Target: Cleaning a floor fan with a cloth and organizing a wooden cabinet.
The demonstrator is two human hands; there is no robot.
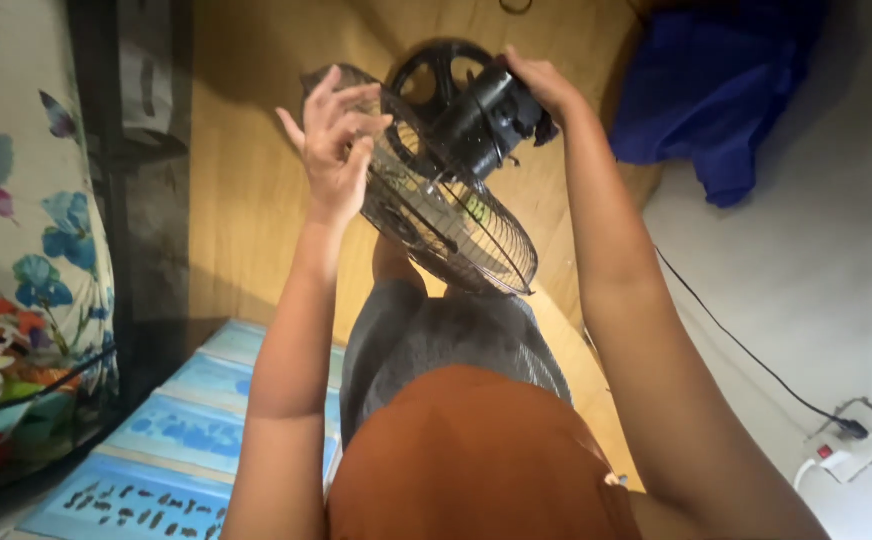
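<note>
Two hands are all that keep this fan off the floor, and that is my worry. Far left in the frame, the butterfly-print cloth (16,230) and the dark wire rack (26,420) of colourful odds and ends stand well apart from me; nothing there is at risk. The blue patterned mat (186,430) at lower left lies under my left arm.

My left hand (331,150), left of centre and high in the frame, has its fingers (351,100) spread and loosely curled at the rim of the wire fan guard (451,225). I cannot tell whether the tips are hooked through the wires or only resting on them. If they merely rest, the guard could swing away or drop, and a fingertip could slip between the wires and get pinched.

The black fan motor (481,120) sits at top centre, above my knees. My right hand (541,85) wraps its back end, fingers pressed around it, carrying most of the weight, I judge. A slip there would drop it onto my lap or the wooden floor (246,180).

Further right lies a blue cloth (716,90); at lower right a black cord (746,350) runs to a white power strip (851,440). I cannot see whether that cord is the fan's; if so, a tug could snag it.
</note>
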